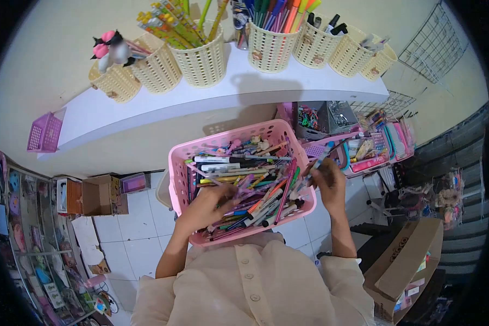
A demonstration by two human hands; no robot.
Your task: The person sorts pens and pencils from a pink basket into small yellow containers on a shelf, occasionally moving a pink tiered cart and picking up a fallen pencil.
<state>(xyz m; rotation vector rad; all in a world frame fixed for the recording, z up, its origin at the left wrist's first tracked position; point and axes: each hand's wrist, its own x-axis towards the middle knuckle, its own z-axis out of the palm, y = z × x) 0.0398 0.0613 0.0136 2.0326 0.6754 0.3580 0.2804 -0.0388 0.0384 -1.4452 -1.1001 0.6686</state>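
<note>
A pink plastic basket (175, 185) in front of my body is heaped with pens, markers and pencils (266, 204). My left hand (209, 205) reaches over its near left side, fingers curled in among purple pens (245, 185). Whatever those fingers grip is blurred and cannot be made out. Above the basket's right rim, my right hand (330, 183) is closed around a pale, see-through pen (321, 156) held at a slant. Black-and-white markers (216, 160) lie across the far left part of the heap.
Along the white shelf (309, 84) stand several cream woven cups (200, 65) with pencils and markers. Grey bins (309, 130) and trays of stationery (369, 149) sit to the right. An open cardboard box (402, 261) is at lower right, with a glass display case (38, 250) at left.
</note>
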